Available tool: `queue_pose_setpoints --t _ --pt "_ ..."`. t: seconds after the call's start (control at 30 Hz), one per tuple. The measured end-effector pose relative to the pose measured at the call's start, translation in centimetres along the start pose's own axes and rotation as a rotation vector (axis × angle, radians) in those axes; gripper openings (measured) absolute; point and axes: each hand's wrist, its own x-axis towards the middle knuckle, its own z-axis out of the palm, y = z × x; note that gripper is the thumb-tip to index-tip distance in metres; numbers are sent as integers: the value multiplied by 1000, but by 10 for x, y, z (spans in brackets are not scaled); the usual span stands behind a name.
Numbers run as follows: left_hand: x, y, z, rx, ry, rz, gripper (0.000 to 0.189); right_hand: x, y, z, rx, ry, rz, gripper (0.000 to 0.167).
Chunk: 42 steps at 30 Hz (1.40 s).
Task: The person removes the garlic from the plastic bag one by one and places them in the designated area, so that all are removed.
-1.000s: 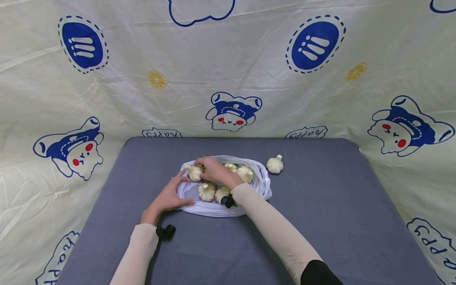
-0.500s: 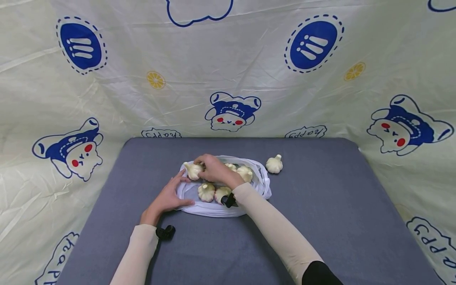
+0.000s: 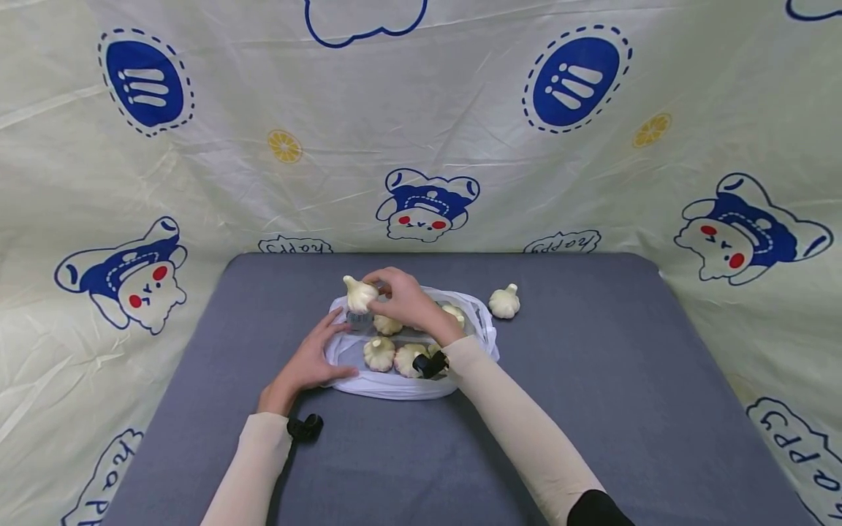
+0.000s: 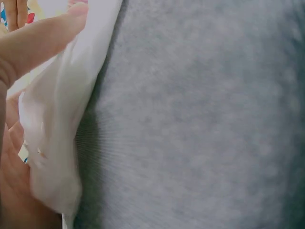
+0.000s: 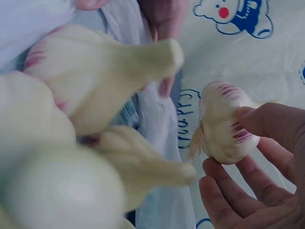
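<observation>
A bulb of garlic, pale with purple streaks and its roots showing in the right wrist view, is pinched between the thumb and fingers of my right hand. It is held up over the far left rim of a white plastic bag. Inside the opened bag lie several more bulbs, among them a garlic bulb at the front and another garlic bulb close to the right wrist camera. My left hand rests against the bag's left side, fingers and thumb spread along its edge. The right forearm partly hides the bag's contents.
One separate garlic bulb stands on the grey-covered table, to the right of the bag. Behind the table hangs a pale printed sheet with blue cartoon figures. A black wrist camera sits on the left wrist.
My right hand has lifted the garlic bulb up and away from the bag's left part, uncovering another bulb beneath. The left hand has stayed at the bag's edge.
</observation>
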Motion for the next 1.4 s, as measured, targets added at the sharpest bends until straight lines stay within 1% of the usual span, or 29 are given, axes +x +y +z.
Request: queue_pose_setpoints --t 0.2,0.4,0.53,0.7,0.9,1.0,1.13,1.27,1.4 --pt "2 1 0 -15 8 7 83 -10 -2 -15 50 47 27 43" --pt "1 2 2 -25 -12 -23 84 -24 -4 -29 89 110 34 42" --pt "0 2 1 -25 -29 -42 86 -36 -5 -37 142 155 31 42" --pt "-1 2 -1 -19 -49 -65 88 -51 1 -42 186 196 23 40" --pt "1 2 -1 -6 -58 -74 88 -66 6 -42 207 209 -1 40" --pt "2 3 0 -12 -63 -74 87 -75 9 -44 217 214 2 39" --pt "1 2 0 -21 -55 -78 87 -86 14 -46 255 229 2 40" --pt "1 2 0 -16 -52 -79 86 -98 22 -51 276 263 13 42" --pt "1 2 1 -19 -52 -80 85 -109 31 -59 273 302 35 44"
